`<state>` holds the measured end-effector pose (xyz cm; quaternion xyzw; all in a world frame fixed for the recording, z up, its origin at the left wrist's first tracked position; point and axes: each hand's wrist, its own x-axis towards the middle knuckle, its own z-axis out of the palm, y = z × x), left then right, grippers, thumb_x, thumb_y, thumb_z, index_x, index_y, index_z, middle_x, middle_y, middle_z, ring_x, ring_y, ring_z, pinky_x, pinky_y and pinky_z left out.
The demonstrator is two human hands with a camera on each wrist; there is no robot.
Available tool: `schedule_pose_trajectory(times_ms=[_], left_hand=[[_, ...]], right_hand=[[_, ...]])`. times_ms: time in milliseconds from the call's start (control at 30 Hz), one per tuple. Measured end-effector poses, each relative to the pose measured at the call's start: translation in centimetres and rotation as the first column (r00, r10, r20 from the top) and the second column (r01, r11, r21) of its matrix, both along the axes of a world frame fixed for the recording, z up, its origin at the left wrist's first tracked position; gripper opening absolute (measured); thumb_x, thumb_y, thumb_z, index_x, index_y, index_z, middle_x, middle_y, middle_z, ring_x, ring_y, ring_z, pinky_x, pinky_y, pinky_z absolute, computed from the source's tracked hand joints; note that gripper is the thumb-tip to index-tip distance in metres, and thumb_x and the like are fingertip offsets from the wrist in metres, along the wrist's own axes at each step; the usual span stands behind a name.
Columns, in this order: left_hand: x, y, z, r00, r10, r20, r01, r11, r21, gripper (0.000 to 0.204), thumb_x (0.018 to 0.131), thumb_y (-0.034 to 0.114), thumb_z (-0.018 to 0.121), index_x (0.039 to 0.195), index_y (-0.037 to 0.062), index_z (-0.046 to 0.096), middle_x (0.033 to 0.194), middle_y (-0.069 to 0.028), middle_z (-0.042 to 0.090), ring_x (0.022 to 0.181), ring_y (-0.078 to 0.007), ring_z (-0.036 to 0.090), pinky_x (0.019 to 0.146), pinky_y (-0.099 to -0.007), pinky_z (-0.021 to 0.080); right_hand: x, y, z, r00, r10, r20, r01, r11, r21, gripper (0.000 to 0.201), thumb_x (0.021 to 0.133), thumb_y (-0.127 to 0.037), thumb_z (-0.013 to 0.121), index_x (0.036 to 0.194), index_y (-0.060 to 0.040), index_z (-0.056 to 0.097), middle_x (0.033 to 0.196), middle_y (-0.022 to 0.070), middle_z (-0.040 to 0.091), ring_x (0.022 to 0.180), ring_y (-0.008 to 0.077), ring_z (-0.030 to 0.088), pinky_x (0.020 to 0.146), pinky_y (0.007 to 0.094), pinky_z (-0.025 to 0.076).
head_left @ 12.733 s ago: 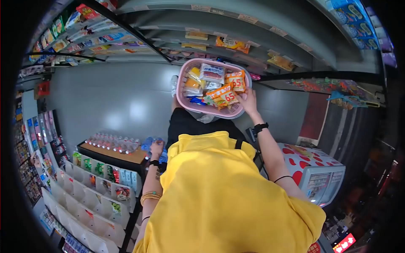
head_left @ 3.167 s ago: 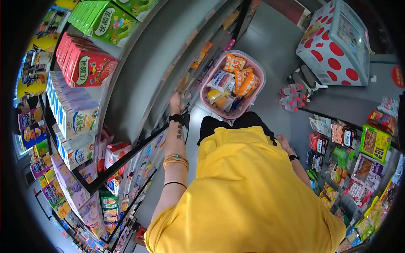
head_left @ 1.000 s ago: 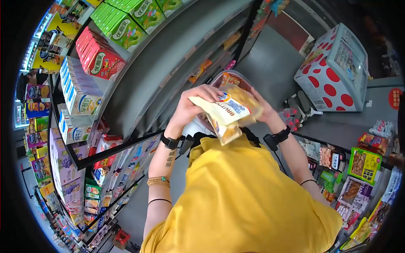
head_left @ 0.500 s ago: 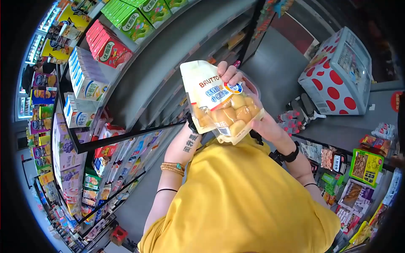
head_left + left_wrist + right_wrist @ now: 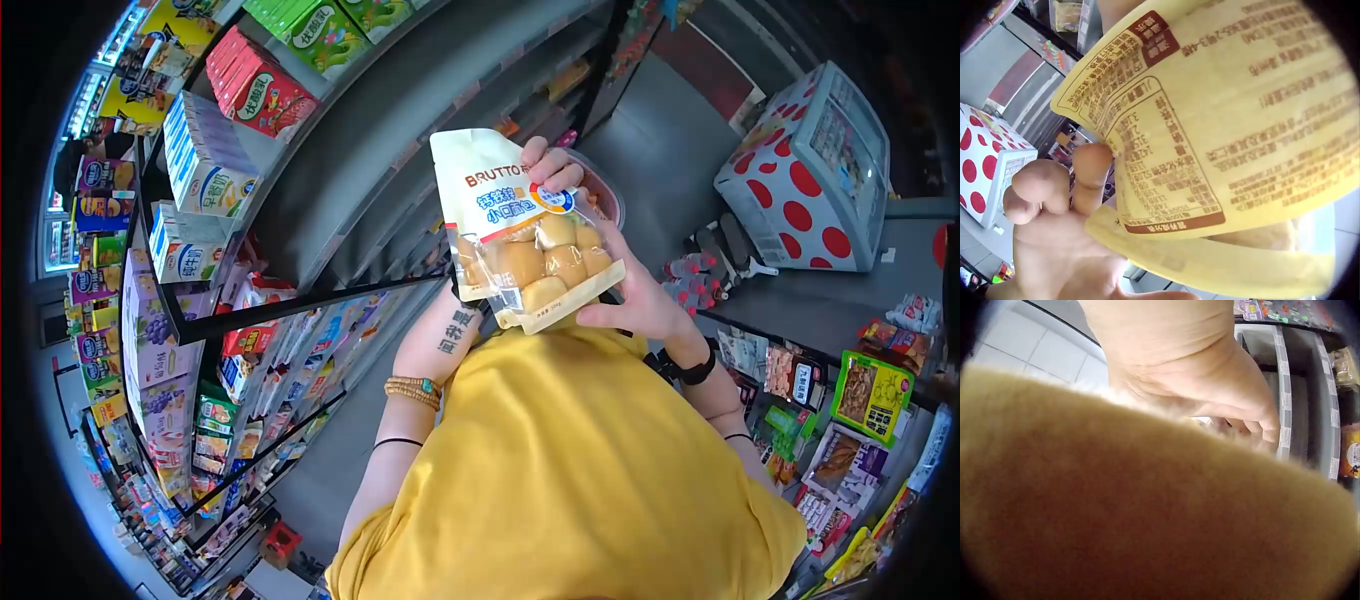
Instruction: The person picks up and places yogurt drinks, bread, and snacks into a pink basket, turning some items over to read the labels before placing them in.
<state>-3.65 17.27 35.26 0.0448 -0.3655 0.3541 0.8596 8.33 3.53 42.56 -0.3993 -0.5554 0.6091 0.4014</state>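
A cream and clear bag of bread buns point(image 5: 545, 260) is held up before the person's chest, printed front facing the head camera. The left hand point(image 5: 550, 165) grips its upper right edge, fingers curled over the front; the rest of that hand is behind the bag. At the lower right corner the right hand point(image 5: 645, 295) holds the bag, thumb on the near side and fingers behind. In the left wrist view, fingertips point(image 5: 1092, 164) of the right hand meet the edge of the bag's printed back. A blurred brown surface covers much of the right wrist view below the right hand point(image 5: 1191, 369).
Behind the bag shows the rim of a pink basket point(image 5: 608, 195). Grey shelves point(image 5: 400, 150) stand at the left, with milk cartons point(image 5: 215, 155) at their end. A red-dotted freezer point(image 5: 800, 180) stands back right, near pink bottles point(image 5: 695, 280). Snack packs point(image 5: 870, 395) hang at the right.
The left hand was at the shelf, the right hand low at the side. Both hands then came to the bag of bread buns, which turned from tilted to front-facing. The head view turned too.
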Motion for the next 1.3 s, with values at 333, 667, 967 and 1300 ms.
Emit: schedule_pose_trajectory(times_ms=[333, 667, 967, 1300], left_hand=[[-0.2, -0.3, -1.1, 0.992, 0.088, -0.092, -0.1, 0.985, -0.138, 0.039, 0.087, 0.034, 0.069, 0.106, 0.0056, 0.051, 0.096, -0.0048, 0.053, 0.096, -0.0202, 0.048, 0.095, -0.0322, 0.041], [-5.4, -2.2, 3.4, 0.719, 0.057, -0.693, -0.255, 0.949, -0.186, 0.038, 0.093, 0.032, 0.062, 0.116, 0.0033, 0.052, 0.097, -0.0073, 0.058, 0.1, -0.0232, 0.057, 0.091, -0.0358, 0.049], [-6.3, -1.7, 2.3, 0.64, 0.064, -0.766, -0.252, 0.959, -0.13, 0.038, 0.093, 0.032, 0.06, 0.117, 0.0033, 0.052, 0.098, -0.0078, 0.058, 0.099, -0.0233, 0.057, 0.091, -0.0362, 0.05], [-6.4, -1.4, 2.0, 0.607, 0.059, -0.793, -0.237, 0.965, -0.109, 0.037, 0.094, 0.031, 0.059, 0.118, 0.0034, 0.052, 0.099, -0.0084, 0.059, 0.099, -0.0235, 0.058, 0.09, -0.0366, 0.05]], right_hand=[[0.1, 0.5, 0.5, 0.951, -0.3, 0.074, 0.291, 0.951, 0.107, 0.096, 0.067, -0.02, 0.088, 0.142, -0.0015, 0.032, 0.137, 0.0122, 0.04, 0.127, 0.024, 0.043, 0.107, 0.0375, 0.034], [0.3, 2.0, 1.0, 0.671, -0.489, 0.557, 0.131, 0.818, 0.561, 0.086, 0.065, -0.023, 0.087, 0.135, -0.0029, 0.041, 0.128, 0.0133, 0.05, 0.127, 0.0297, 0.043, 0.106, 0.0396, 0.035], [1.0, 3.4, -2.4, 0.87, -0.463, -0.168, 0.466, 0.884, -0.026, 0.055, 0.086, -0.005, 0.068, 0.133, 0.0042, 0.042, 0.127, 0.009, 0.056, 0.114, 0.0176, 0.056, 0.1, 0.0319, 0.043], [1.4, 3.8, -2.7, 0.748, -0.511, -0.424, 0.44, 0.86, -0.26, 0.052, 0.091, -0.005, 0.059, 0.138, 0.0044, 0.038, 0.133, 0.0122, 0.051, 0.122, 0.0211, 0.052, 0.104, 0.0355, 0.042]])
